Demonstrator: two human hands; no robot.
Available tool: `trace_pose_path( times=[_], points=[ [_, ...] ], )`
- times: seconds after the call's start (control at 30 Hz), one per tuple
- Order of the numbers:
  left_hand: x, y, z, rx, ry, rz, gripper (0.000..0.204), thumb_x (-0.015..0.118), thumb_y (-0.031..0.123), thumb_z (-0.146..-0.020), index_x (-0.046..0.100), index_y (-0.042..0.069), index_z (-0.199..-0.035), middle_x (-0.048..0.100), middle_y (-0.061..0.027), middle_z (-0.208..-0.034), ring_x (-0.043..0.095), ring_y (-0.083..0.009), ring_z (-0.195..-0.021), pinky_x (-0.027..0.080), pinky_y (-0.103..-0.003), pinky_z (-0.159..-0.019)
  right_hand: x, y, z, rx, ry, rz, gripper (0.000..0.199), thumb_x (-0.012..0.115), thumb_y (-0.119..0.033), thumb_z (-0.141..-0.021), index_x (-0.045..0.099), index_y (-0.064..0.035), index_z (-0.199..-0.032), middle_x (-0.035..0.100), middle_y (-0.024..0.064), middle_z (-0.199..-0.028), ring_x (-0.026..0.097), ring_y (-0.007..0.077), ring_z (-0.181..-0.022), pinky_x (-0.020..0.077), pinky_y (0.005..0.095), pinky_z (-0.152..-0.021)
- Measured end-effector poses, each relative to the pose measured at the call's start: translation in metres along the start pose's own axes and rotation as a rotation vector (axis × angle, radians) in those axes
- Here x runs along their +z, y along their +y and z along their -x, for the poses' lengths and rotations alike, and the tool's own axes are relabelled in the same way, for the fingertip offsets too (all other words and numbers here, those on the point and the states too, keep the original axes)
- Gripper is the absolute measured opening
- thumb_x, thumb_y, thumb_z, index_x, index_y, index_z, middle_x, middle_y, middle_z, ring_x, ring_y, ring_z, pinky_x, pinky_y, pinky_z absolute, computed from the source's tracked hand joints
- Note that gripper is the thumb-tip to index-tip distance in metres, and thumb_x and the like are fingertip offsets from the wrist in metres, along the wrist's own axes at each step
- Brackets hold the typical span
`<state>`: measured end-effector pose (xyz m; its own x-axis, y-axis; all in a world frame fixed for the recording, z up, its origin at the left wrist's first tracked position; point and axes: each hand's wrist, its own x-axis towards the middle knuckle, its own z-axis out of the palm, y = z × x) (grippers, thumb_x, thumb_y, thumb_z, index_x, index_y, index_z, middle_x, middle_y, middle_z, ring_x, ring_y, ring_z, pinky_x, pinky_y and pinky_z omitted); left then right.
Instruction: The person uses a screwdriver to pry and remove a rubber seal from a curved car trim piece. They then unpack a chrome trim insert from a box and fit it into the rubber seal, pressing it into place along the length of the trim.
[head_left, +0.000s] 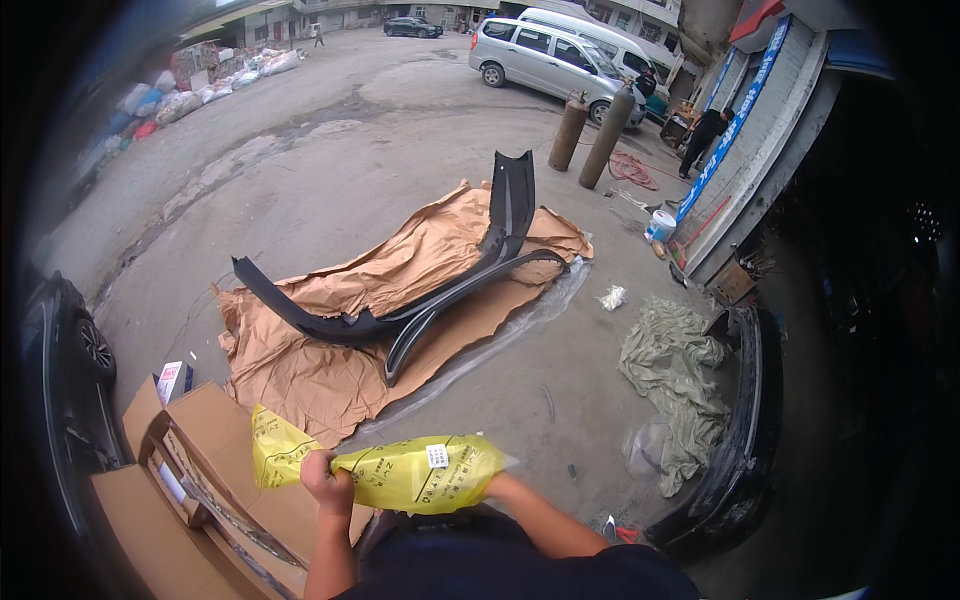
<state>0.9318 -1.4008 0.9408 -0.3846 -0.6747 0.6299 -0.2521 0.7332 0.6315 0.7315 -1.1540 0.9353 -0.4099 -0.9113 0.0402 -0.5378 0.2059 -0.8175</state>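
Note:
My left hand (327, 480) is closed in a fist around the gathered part of a yellow printed plastic bag (420, 475). A flared end of the bag sticks out to the left of the fist. The bag's wider part stretches right, in front of my body, with a small white label on it. My right forearm (545, 515) reaches to the bag's right end, and the right hand is hidden by or inside the yellow plastic. Beyond the bag, a black car bumper (380, 325) lies on crumpled brown paper (330, 390), one end standing up.
An opened cardboard box (170, 540) stands at my lower left, near a dark car (75, 370). Another dark bumper-like part (735, 470) and a crumpled greenish sheet (670, 370) lie right. Two gas cylinders (605, 140), a silver van (545, 60) and a person (705, 135) are farther off.

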Motion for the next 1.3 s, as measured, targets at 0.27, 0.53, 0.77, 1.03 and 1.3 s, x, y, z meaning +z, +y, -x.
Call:
trace_pose_path(
  times=[0.27,0.53,0.77,1.03,1.3],
  points=[
    [-0.127,-0.067,0.012,-0.098,0.152,-0.281,0.01,0.059,-0.008,-0.075,0.061,0.0,-0.082,0.058,-0.0187,-0.075,0.059,-0.0407,-0.071,0.048,-0.047,-0.066,0.069,-0.028,-0.089,-0.151,-0.133,0.115,0.037,0.074,-0.02,-0.093,0.069,-0.0062,-0.128,0.073,0.0175,-0.124,0.067,0.0342,-0.117,0.0535,0.043,-0.101],
    [-0.196,-0.14,0.028,-0.215,0.208,-0.358,0.014,0.052,-0.006,-0.078,0.064,-0.002,-0.085,0.06,-0.0203,-0.075,0.059,-0.0411,-0.068,0.047,-0.047,-0.064,0.121,-0.101,-0.152,-0.074,0.147,0.12,0.026,0.072,-0.026,-0.092,0.074,-0.0114,-0.115,0.077,0.0162,-0.106,0.073,0.0449,-0.086,0.0597,0.0501,-0.072],
    [-0.217,-0.187,0.02,-0.518,0.252,-0.112,0.009,0.048,-0.006,-0.078,0.056,-0.004,-0.081,0.056,-0.0164,-0.07,0.052,-0.0269,-0.065,0.045,-0.042,-0.063,0.158,-0.139,-0.122,0.027,-0.186,0.047,0.044,0.078,-0.031,-0.089,0.071,-0.0094,-0.126,0.076,0.0167,-0.119,0.072,0.0386,-0.108,0.0582,0.0448,-0.09],
    [-0.198,-0.207,0.01,-0.7,0.299,0.135,0.009,0.043,-0.009,-0.077,0.049,-0.002,-0.078,0.051,-0.0075,-0.072,0.047,-0.0196,-0.068,0.044,-0.036,-0.064,0.183,-0.131,-0.1,0.241,-0.199,0.165,0.055,0.079,-0.036,-0.088,0.069,-0.0039,-0.131,0.074,0.0208,-0.127,0.07,0.0356,-0.117,0.0548,0.0434,-0.101],
    [-0.191,-0.226,0.011,-0.603,0.055,0.008,0.015,0.043,-0.01,-0.077,0.056,-0.008,-0.084,0.056,-0.0152,-0.069,0.052,-0.0236,-0.066,0.047,-0.039,-0.066,0.205,-0.116,-0.119,0.452,0.531,-0.663,0.034,0.084,-0.016,-0.09,0.074,0.0028,-0.116,0.078,0.0147,-0.106,0.075,0.0215,-0.097,0.0572,0.034,-0.089]
  ],
)
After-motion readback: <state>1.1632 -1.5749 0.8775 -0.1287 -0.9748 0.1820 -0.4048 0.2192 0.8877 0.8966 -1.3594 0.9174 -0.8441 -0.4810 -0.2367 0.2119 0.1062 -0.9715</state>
